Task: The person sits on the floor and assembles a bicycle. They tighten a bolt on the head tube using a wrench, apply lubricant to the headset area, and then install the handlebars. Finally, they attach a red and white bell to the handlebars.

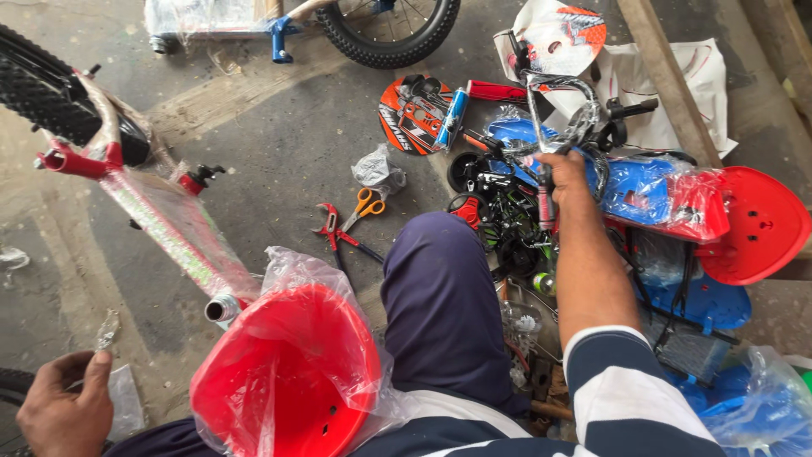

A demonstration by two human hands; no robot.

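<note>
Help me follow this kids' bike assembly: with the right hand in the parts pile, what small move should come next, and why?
Probably lift the handlebar straight up out of the pile. The right hand is closed around its stem, but cables and wrapped blue parts crowd around it, so a slow lift should avoid snagging. The left hand pinches a small plastic scrap, away from the pile.

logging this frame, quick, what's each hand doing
left hand: closed on a small clear plastic scrap
right hand: closed on the handlebar stem

Your right hand's gripping a chrome handlebar (554, 110), bagged in clear plastic, upright over the parts pile; left pinches a plastic scrap (106, 330).
</note>
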